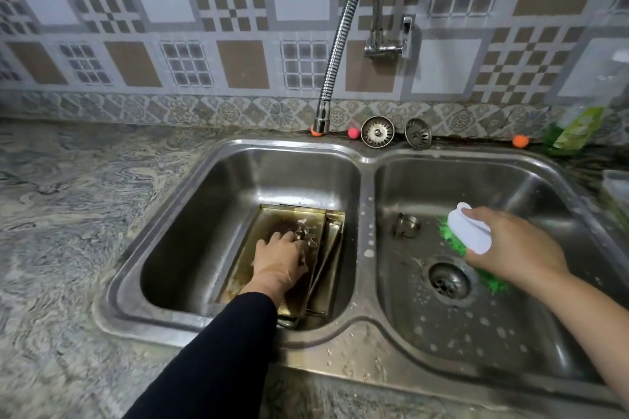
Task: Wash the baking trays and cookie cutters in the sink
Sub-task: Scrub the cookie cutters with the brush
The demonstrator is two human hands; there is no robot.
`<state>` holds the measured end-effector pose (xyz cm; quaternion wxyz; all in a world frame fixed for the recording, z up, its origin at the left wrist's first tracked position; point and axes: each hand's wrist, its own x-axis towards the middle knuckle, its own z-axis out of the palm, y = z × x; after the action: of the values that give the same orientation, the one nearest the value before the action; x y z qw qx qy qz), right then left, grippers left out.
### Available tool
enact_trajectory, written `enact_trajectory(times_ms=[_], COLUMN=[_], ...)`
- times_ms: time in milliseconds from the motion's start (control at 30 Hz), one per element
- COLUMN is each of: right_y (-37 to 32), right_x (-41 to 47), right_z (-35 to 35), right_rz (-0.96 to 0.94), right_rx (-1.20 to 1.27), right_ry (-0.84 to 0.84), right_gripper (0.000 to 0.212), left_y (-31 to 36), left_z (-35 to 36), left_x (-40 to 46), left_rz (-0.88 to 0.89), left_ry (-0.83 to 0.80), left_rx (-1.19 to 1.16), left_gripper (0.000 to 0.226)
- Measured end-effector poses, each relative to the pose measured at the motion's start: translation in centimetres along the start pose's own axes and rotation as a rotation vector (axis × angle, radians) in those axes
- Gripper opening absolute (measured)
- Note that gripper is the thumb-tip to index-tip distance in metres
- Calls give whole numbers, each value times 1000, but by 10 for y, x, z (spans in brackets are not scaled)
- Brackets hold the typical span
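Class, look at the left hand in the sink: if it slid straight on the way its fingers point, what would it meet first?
Probably the cookie cutter lying on the top tray, right at the left hand's fingertips; contact may already exist.

2 arms enter from the bottom of the frame. The left arm (pixel 218 350) wears a plain black long sleeve (pixel 204 367) of smooth, close-fitting fabric, ending at the wrist, with no visible print or buttons. The right arm (pixel 592 313) is bare to the frame's edge, its sleeve out of view. The left hand (pixel 279 258) and right hand (pixel 514 245) are ungloved; no rings, watch or bracelets show.
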<state>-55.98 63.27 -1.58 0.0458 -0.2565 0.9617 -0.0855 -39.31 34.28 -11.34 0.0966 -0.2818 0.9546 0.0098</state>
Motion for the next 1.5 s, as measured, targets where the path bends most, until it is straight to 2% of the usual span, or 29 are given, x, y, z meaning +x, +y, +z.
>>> enact_trajectory(times_ms=[167, 400, 533, 667, 733, 833, 900, 1067, 1233, 1367, 1433, 1500], right_y=[13, 62, 114, 170, 195, 220, 231, 249, 254, 255, 254, 254], right_x=[-1, 21, 45, 72, 85, 102, 111, 121, 124, 123, 122, 122], right_z=[-12, -79, -122, -137, -128, -106, -90, -62, -53, -55, -56, -58], right_rz=[10, 27, 100, 220, 272, 322, 334, 375, 362, 352, 350, 349], right_rx=[-8, -112, -65, 21, 72, 101, 121, 79, 56, 8, -12, -29], right_ry=[-73, -101, -35, 64, 90, 85, 64, 74, 72, 72, 66, 62], right_gripper=[76, 73, 72, 69, 68, 70, 74, 72, 72, 72, 72, 73], left_y=[24, 99, 147, 183, 194, 207, 215, 233, 241, 246, 247, 249], left_z=[-36, -84, -79, -46, -30, -10, 3, 26, 39, 43, 43, 41], left_x=[16, 43, 66, 97, 113, 133, 144, 157, 166, 165, 169, 175], left_rz=[73, 222, 275, 287, 235, 115, 57, -3, -51, -60, -53, -37], left_ry=[139, 275, 212, 32, -77, -208, -207, -108, -85, -7, -9, -35], left_rx=[-72, -164, -219, -223, -243, -305, -301, -259, -230, -257, -277, -258], left_gripper=[34, 30, 32, 34, 38, 57, 62, 54, 53, 62, 67, 63])
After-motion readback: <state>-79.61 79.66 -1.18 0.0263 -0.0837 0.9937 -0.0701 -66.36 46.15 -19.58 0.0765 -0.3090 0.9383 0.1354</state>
